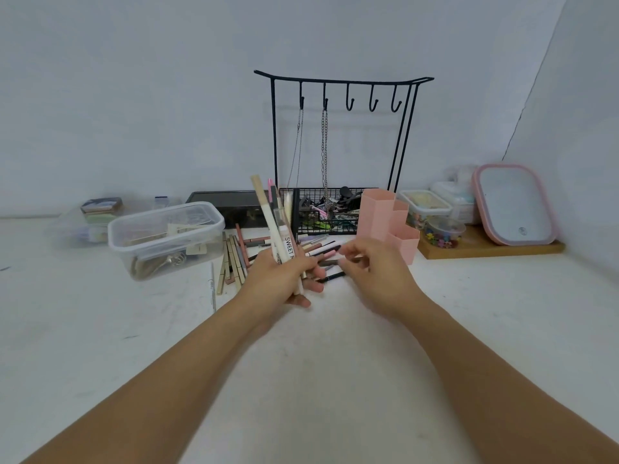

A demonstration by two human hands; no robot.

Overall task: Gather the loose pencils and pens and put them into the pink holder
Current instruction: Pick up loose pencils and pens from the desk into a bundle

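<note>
My left hand (283, 279) grips an upright bunch of pens and pencils (273, 216), their tips pointing up and slightly left. Loose pencils and pens (239, 259) lie scattered on the white table behind and between my hands. My right hand (371, 276) hovers blurred over the dark pens (330, 251) lying just left of the pink holder; whether it pinches one I cannot tell. The pink holder (388, 222), made of stepped hexagonal tubes, stands right of the pile with nothing showing above its rims.
A clear plastic box (167, 239) sits left of the pile. Behind stand a black wire rack with hooks and chains (341, 128) over a wire basket (321, 212), and a dark box (227, 205). Small containers and a pink-rimmed lid (516, 205) rest on a wooden board at right.
</note>
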